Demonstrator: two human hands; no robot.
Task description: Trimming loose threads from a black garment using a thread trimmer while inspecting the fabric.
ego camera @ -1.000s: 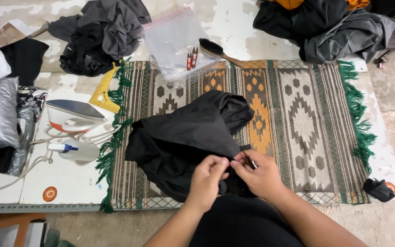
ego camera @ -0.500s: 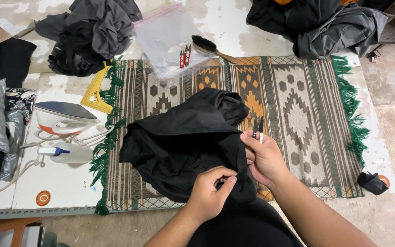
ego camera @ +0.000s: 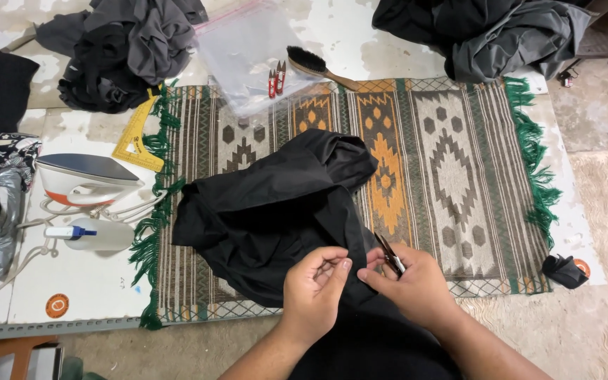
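Two hands work over the patterned rug [ego camera: 452, 162] on the bench [ego camera: 72, 281]. On the rug lies the black cloth [ego camera: 276, 211], big, soft and floppy, so I pinch it at its edge. My left hand [ego camera: 314, 292] has its fingers [ego camera: 337, 271] pinched on that edge. My right hand [ego camera: 416, 285] grips small thread snips [ego camera: 389, 255], thin and sharp.

A: Any packaging showing?
B: One clear plastic zip bag [ego camera: 248, 53], lying flat at upper centre, overlapping the rug's top edge.
A: Labels?
B: Two round orange stickers: one [ego camera: 57, 305] sitting lower left, another [ego camera: 583, 267] peeking out at right. No screens.
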